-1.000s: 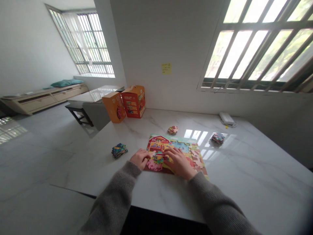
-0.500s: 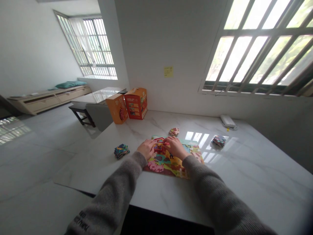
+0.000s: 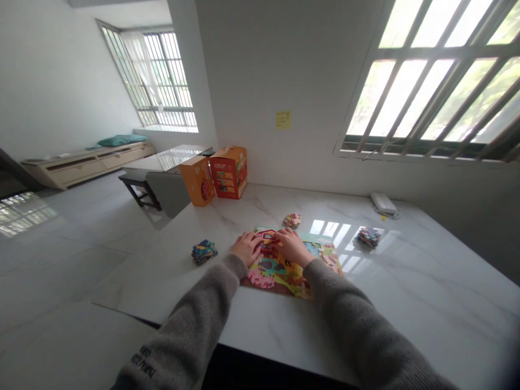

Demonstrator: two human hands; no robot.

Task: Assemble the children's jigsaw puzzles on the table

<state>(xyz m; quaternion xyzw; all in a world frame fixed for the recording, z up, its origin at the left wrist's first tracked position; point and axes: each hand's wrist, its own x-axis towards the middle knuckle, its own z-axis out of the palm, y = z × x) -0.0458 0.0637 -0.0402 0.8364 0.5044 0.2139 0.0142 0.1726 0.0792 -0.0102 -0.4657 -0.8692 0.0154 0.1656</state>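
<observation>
A colourful jigsaw puzzle (image 3: 280,276) lies flat on the white marbled table, with a pink animal at its lower left and a red house near its top. My left hand (image 3: 247,248) rests on the puzzle's upper left edge, fingers stretched over the house. From the right, my right hand (image 3: 293,246) reaches across the puzzle, its bent fingers closed on a puzzle piece by the house. The fingers hide most of that piece. Just beyond the puzzle sits a small stack of pinkish pieces (image 3: 292,220).
A stack of blue-green pieces (image 3: 204,252) is to the left, and another mixed stack (image 3: 368,237) to the right. Orange-red boxes (image 3: 229,173) stand at the back left. A white power strip (image 3: 384,203) lies by the wall, below the barred window.
The view has shifted slightly, so everything sits a little further right. Both hands stay on the puzzle by the red house, with their fingers only slightly moved.
</observation>
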